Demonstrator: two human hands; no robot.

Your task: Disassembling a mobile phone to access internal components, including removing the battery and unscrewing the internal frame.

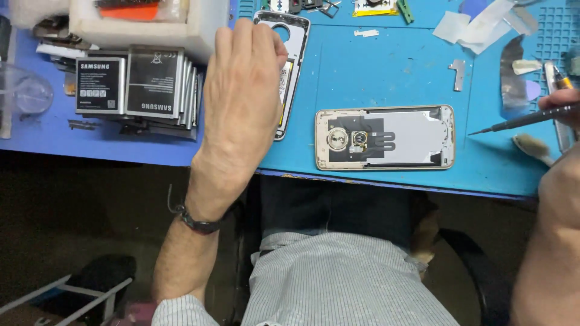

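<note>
Hands: two, both bare. Left hand (241, 102) lies palm down over one white phone frame (294, 54), fingers curled onto its left edge; the hand covers most of the frame, and the picture does not show whether the fingers clasp it or only press on it. Right hand (559, 181) sits at the right edge of the view and pinches one dark screwdriver (522, 121) between its fingertips, the tip pointing left.

Phones: one opened gold phone (385, 137) lies flat on the blue work mat (386, 66), near the front edge of the bench, back cover off, with a black shield and silver plate exposed. The screwdriver tip hangs just beside its right end, not touching it. The white frame stands well left of the gold phone.

Batteries: one stack of black batteries (136, 84) lies left of the left hand, two labels facing up; the number beneath cannot be counted.

Other items: one small L-shaped metal bracket (458, 72) lies on the mat above the gold phone, and one black wristband (199, 223) circles the left wrist.
</note>
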